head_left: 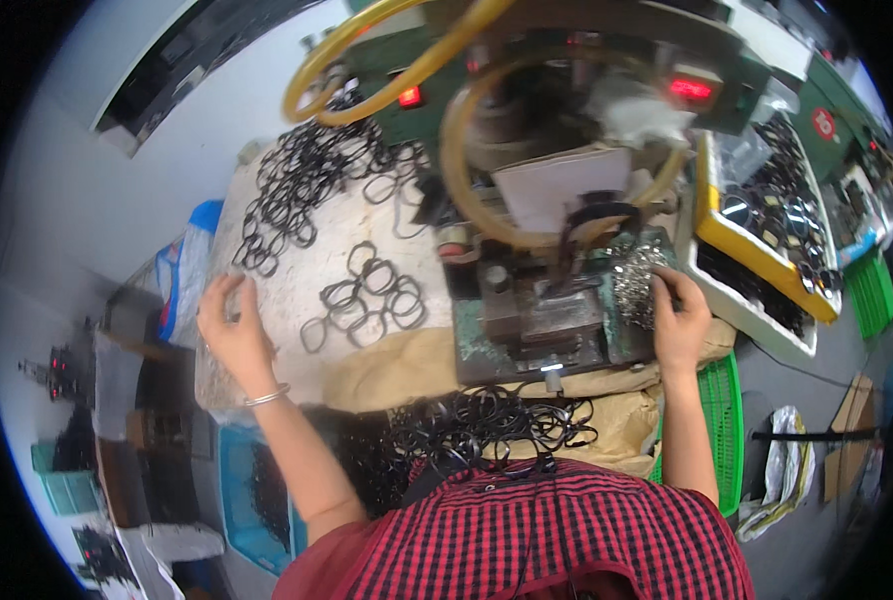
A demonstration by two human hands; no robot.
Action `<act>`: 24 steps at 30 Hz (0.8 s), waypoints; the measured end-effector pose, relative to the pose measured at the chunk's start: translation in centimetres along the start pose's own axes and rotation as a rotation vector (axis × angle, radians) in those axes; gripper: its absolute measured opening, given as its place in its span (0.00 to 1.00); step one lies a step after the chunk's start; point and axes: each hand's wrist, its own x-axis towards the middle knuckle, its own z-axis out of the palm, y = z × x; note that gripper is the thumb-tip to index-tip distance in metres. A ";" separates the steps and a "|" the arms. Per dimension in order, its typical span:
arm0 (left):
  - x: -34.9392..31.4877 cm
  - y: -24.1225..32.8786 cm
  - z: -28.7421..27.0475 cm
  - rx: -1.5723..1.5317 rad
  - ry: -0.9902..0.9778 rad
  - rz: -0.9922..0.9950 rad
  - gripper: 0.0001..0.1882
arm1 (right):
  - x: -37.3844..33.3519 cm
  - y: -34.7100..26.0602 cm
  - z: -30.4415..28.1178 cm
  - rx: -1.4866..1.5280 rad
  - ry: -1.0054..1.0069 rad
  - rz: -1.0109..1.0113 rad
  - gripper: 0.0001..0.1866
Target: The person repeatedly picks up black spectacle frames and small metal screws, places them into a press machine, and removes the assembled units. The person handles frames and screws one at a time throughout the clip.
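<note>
My left hand [235, 330] is over the left edge of the pale worktop [267, 345], its thumb and forefinger apart, and nothing shows between them. Right of it lies a loose group of thin black rings [377, 290]. A larger heap of black rings [302, 180] spreads farther back. My right hand [682, 320] reaches to a pile of small shiny metal pieces [637, 285] on the machine's right side. Its fingers are curled together at the pile's edge; what they hold is too small to tell. Between my hands stands the machine's metal block [562, 318].
A yellow hose [452, 150] loops above the machine. More black rings [497, 420] lie at my lap, beside brown cloth [627, 425]. At right are a yellow-edged box of parts [767, 250] and a green basket [724, 430]; at left, a blue bin [242, 500].
</note>
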 end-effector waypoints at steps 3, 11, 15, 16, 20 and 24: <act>-2.3 -5.8 4.4 0.406 -0.307 0.121 0.17 | 0.7 -2.1 1.2 0.030 -0.002 0.006 0.07; -8.3 -9.7 7.7 0.343 -0.465 0.043 0.09 | -1.2 1.0 -0.8 -0.111 0.029 -0.025 0.10; -7.3 -4.8 3.5 0.215 -0.362 0.053 0.07 | -2.7 1.4 -3.7 -0.020 0.046 0.122 0.07; -6.9 -3.2 3.0 0.114 -0.351 0.002 0.06 | -2.6 0.5 -3.9 0.014 0.025 0.093 0.07; -5.3 2.8 3.2 -0.556 -0.350 -0.254 0.06 | -1.2 -5.6 -3.2 0.214 -0.113 0.041 0.07; -5.4 5.7 6.8 -0.915 -0.446 -0.240 0.07 | 0.8 -9.0 0.9 0.437 -0.219 0.012 0.08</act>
